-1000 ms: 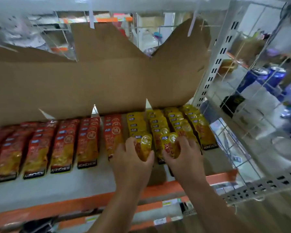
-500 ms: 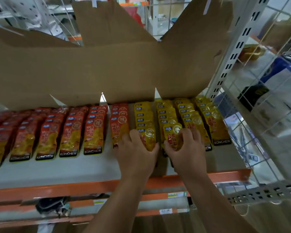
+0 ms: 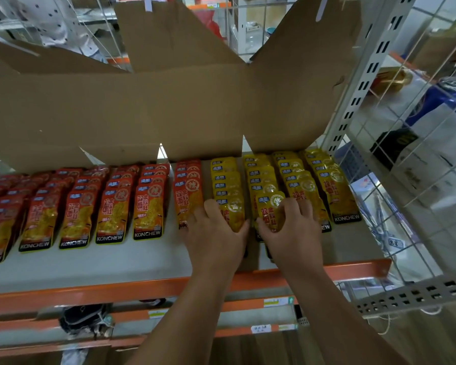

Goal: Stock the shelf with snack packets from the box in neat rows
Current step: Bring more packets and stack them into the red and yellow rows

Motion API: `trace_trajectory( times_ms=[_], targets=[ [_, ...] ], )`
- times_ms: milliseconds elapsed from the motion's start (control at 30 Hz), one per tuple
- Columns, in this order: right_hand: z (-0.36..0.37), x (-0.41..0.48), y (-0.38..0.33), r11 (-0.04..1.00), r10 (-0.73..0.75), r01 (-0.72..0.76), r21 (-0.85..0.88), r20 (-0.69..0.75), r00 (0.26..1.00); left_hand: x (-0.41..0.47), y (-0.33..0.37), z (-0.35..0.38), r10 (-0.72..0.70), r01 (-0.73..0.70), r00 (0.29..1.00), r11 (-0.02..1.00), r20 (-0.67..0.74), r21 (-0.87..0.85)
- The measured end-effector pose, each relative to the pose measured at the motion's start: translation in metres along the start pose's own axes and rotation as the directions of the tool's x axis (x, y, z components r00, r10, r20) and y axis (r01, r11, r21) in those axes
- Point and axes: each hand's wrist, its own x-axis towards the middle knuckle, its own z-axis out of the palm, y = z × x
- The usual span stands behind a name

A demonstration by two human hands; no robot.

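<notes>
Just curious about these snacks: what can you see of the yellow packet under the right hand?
The yellow packet is a glossy, foil-like pouch with a blue label, a round pale seal and red characters. It lies fronting the second yellow row from the left on the shelf, overlapping packets behind. The right hand grips its lower part, hiding the bottom edge.

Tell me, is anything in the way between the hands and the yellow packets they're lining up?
Nothing visible. The left hand holds one row's front yellow packet, the right hand grips the next row's front packet; the cardboard box sits behind the rows.
</notes>
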Motion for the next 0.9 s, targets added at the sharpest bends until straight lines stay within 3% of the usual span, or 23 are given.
trace_trajectory(
  times_ms=[167, 367, 900],
  targets=[
    [-0.002, 0.003, -0.005, 0.999, -0.016, 0.017, -0.046, 0.002, 1.0, -0.001, -0.001, -0.002, 0.003, -0.003, 1.0, 1.0, 0.004, 0.005],
    [0.0, 0.007, -0.012, 0.998, -0.009, 0.01, -0.065, 0.019, 1.0, -0.015, -0.024, -0.011, 0.168, -0.169, 0.985, 0.986, -0.048, -0.005],
    [0.007, 0.013, -0.014, 0.99, -0.011, 0.014, -0.138, 0.027, 1.0, -0.016, -0.029, -0.01, 0.179, -0.179, 0.984, 0.983, -0.012, -0.039]
  ],
)
